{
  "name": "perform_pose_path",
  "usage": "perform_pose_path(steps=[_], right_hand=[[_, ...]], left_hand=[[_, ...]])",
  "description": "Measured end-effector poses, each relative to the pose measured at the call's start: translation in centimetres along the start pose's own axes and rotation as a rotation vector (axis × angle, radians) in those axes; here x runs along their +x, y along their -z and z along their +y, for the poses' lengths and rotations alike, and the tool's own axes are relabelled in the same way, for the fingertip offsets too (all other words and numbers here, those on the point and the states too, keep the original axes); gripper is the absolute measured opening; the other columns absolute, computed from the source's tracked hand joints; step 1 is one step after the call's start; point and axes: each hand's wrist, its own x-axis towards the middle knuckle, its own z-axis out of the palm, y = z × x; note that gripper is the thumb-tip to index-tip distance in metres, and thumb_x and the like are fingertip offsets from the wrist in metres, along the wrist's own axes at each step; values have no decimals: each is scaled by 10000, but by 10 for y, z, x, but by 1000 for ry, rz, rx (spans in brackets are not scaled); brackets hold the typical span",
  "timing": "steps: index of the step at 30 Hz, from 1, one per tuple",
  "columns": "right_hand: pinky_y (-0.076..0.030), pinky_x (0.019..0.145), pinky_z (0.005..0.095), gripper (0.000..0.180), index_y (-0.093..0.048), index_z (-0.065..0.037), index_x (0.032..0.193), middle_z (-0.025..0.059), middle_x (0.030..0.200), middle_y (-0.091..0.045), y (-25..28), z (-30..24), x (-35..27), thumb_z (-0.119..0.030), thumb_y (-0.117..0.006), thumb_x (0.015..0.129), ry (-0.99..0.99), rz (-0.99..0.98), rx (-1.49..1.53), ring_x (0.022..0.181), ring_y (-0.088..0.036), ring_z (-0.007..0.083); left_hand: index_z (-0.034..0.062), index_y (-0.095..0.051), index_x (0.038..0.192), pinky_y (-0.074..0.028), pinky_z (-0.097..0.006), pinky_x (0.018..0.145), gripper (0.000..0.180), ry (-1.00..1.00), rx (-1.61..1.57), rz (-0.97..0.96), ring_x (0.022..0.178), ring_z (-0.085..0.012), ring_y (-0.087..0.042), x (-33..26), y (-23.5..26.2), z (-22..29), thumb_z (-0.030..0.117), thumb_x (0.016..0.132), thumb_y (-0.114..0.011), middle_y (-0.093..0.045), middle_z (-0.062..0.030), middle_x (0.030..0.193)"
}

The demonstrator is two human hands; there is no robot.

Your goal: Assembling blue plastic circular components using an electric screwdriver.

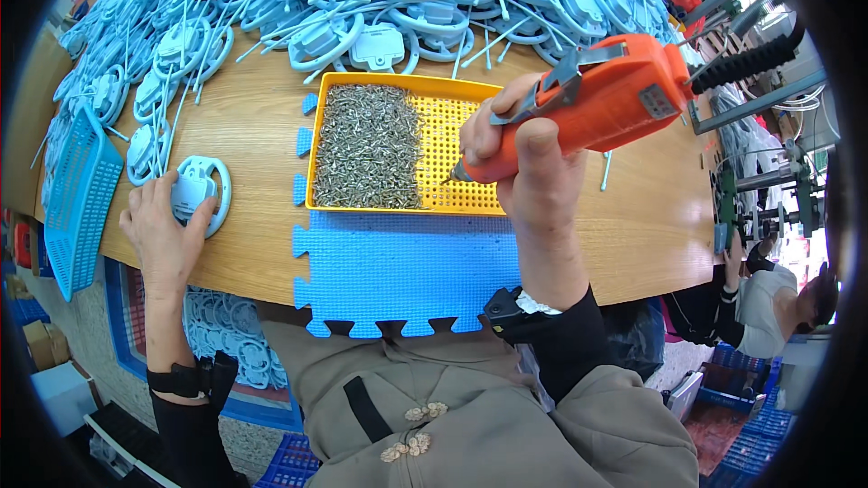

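My right hand [542, 163] is wrapped round an orange electric screwdriver [601, 95]. Its thin bit points down and left, over the perforated part of a yellow tray [461, 201]. Small silvery screws [366, 145] fill the tray's left part. On the table at the left, my left hand [161, 226] grips the near left edge of a light-blue ring-shaped plastic part [201, 179], thumb over its rim and fingers along its side. The hand covers some of the part.
A large heap of similar light-blue parts with thin stems [425, 0] spreads along the table's far side. A blue mat [407, 262] lies before the tray. A blue basket [77, 208] leans at the left edge. At far right, another person [768, 307] sits near machinery.
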Motion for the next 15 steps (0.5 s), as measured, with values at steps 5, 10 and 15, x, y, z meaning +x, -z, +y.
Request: perform_pose_path(steps=[5, 10, 15], right_hand=[[-421, 553, 287, 474, -497, -61, 966, 61, 671, -543, -1, 2, 0, -485, -674, 847, 13, 11, 2, 589, -516, 153], [-427, 558, 294, 469, -492, -57, 969, 65, 675, -546, 3, 2, -2, -477, -667, 855, 15, 14, -34, 590, -518, 159], [-437, 578, 303, 568, -488, -51, 966, 56, 673, -520, -10, -23, -2, -588, -620, 837, 115, 5, -72, 597, -513, 163]], left_hand=[[27, -572, 1130, -348, -448, 907, 521, -79, -120, 32, 1029, -304, -514, -15, 15, 7, 216, 675, -742, -583, -117, 1032], [31, -567, 1131, -354, -428, 913, 563, -369, -373, 7, 1020, -314, -509, -48, 50, 65, 154, 614, -751, -576, -123, 1065], [55, -593, 1114, -317, -471, 955, 597, -486, -610, -34, 1054, -309, -501, -65, 38, 118, 222, 577, -794, -567, -105, 1098]])
